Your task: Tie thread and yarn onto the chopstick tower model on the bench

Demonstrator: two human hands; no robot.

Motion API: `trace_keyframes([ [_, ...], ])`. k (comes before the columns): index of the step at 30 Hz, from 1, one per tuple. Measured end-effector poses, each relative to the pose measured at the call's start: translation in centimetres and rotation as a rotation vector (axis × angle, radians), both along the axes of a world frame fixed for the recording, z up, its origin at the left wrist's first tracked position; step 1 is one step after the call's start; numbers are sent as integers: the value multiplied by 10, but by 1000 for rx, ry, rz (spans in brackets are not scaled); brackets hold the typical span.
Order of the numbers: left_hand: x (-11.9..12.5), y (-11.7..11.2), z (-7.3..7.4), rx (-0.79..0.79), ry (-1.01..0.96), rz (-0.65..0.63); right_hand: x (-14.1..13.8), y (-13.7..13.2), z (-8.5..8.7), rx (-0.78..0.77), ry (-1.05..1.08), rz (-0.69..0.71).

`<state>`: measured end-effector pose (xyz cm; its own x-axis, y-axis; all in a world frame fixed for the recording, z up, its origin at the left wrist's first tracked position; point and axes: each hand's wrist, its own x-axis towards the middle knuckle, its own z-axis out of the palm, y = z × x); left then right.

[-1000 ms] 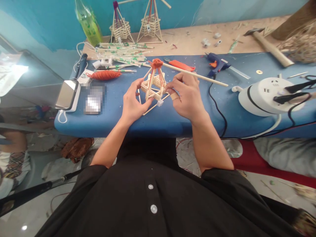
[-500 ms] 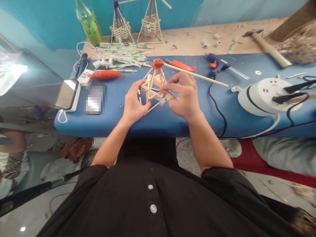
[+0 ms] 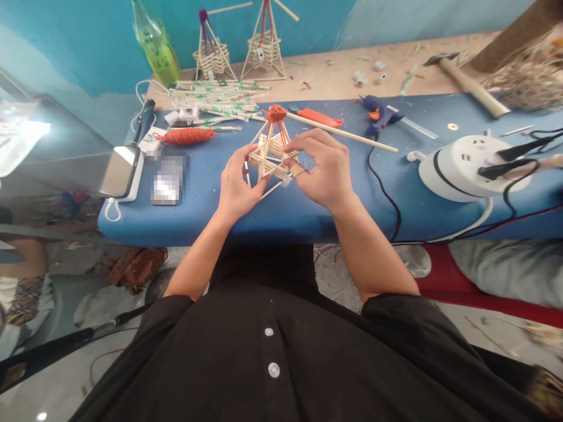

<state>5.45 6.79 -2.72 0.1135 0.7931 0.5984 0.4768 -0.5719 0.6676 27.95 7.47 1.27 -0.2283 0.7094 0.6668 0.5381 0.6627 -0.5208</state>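
Note:
A small pyramid-shaped frame of bamboo sticks point(image 3: 267, 153) stands on the blue table mat, bound with orange string point(image 3: 277, 113) at its peak. One long stick point(image 3: 343, 130) juts from the peak to the right. My left hand point(image 3: 241, 184) is closed round the frame's left side, thumb at the front. On the other side my right hand point(image 3: 323, 167) pinches at the stacked sticks with thumb and forefinger; whatever is between those fingertips is too small to make out. Just below them sits a small whitish piece point(image 3: 286, 180) on the frame's base.
Two similar stick frames point(image 3: 263, 53) stand at the back by a green bottle point(image 3: 160, 55). Orange string point(image 3: 188, 136), a phone point(image 3: 119, 170) and wrapped sticks lie left. A glue gun point(image 3: 377, 114), hammer point(image 3: 477, 91) and white power socket point(image 3: 468, 167) are right, with trailing cables.
The camera view has shifted slightly. Both hands stay at the frame in nearly the same pose; the right fingers have moved only a little.

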Motion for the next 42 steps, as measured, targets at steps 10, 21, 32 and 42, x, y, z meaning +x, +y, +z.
trace_keyframes([
  [10, 0, -1, 2, -46, -38, -2, -4, -5, 1, 43, 14, 47],
  [21, -1, -1, 3, -95, -82, -7, 0, -20, -9, 80, -153, 107],
  [32, -5, 0, -3, -9, -41, -115, -8, -16, -27, 100, -235, 36],
  [42, -6, 0, -5, 36, -16, -109, -19, -11, -36, 293, -119, -20],
])
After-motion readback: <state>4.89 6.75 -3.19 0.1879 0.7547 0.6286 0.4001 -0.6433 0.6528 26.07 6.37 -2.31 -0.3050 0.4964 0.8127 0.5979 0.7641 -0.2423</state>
